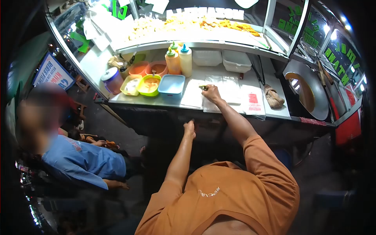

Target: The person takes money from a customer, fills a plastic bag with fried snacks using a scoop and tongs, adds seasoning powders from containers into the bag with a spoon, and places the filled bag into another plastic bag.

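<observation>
Shirt nearest; left hand near counter edge, grip unclear; right hand pinches something.

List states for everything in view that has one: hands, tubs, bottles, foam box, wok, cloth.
Right hand: closed on small greenish item
Left hand: blurred, grip unclear
Squeeze bottles: upright, nozzle tops on
Lime-green tub: open, filled
Light-blue tub: lid unclear
Foam box: closed
Wok: holding brown liquid
Cloth: bunched up
</observation>
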### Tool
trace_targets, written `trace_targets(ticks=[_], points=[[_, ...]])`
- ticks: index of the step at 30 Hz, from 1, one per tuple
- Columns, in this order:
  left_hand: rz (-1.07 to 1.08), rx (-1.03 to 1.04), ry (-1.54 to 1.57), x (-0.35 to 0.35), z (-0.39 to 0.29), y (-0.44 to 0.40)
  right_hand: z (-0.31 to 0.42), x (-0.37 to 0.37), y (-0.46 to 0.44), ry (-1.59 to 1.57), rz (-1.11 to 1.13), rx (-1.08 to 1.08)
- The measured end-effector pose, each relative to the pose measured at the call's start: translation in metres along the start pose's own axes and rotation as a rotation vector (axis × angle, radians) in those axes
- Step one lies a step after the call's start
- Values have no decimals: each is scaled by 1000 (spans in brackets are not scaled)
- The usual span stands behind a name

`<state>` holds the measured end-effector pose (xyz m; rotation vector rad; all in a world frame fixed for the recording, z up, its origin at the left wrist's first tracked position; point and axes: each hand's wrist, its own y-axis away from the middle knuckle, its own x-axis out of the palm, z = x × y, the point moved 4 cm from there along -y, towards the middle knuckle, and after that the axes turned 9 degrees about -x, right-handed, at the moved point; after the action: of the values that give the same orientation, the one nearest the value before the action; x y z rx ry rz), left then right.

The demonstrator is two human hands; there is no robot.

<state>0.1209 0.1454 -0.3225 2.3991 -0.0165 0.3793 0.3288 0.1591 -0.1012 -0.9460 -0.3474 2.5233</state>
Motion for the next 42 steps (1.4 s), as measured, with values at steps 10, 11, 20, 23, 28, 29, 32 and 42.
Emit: trace_targets(ticks=[10,11,20,23,28,29,32,42], points=[[38,55,-155,-25,-25,138,103,6,133,-182,204,-505],[-60,1,-169,-29,-29,164,102,17,145,-181,278,-504],[-12,5,-248,-62,-9,170,64,42,149,198,462,-198],[-32,36,-256,-44,-17,165,97,-7,130,-11,437,-235],[-36,70,-263,-20,-28,130,18,-61,50,540,126,-190],[-48,71,-281,-16,-31,124,-26,-54,32,529,264,93],[117,88,-216,-8,-38,114,-54,-29,17,676,190,-188],[-43,1024,-612,55,-139,206,-43,-19,-1,567,211,-10]])
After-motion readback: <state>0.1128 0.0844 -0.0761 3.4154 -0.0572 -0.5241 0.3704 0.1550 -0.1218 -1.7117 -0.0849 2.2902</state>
